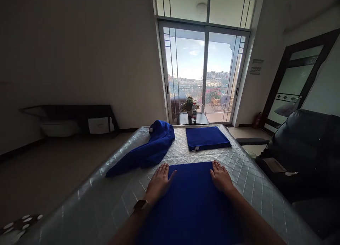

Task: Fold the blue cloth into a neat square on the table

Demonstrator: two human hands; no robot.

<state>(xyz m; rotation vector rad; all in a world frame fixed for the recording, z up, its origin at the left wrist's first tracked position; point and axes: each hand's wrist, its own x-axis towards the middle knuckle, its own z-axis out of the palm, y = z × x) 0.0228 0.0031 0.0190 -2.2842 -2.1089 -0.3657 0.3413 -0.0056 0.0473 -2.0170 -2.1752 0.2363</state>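
Note:
A blue cloth [192, 202] lies flat in front of me on a mattress [119, 199] with a shiny quilted cover. My left hand [160, 181] rests flat at the cloth's far left corner, fingers stretched out and thumb apart. At the far right corner my right hand [221, 176] lies flat the same way, fingers extended. Beyond my right hand sits a neatly folded blue cloth [208, 138] with a small white tag at its near edge. Farther left, a crumpled blue cloth [151, 149] lies in a loose heap. The near end of the flat cloth runs out of view.
Right of the mattress stands a black armchair [289, 149]. Behind the mattress, a small dark table [183, 119] holds a potted plant [189, 105] and a bottle [194, 113]. A sliding glass door [186, 60] is at the back. A dark rack [77, 112] stands by the left wall.

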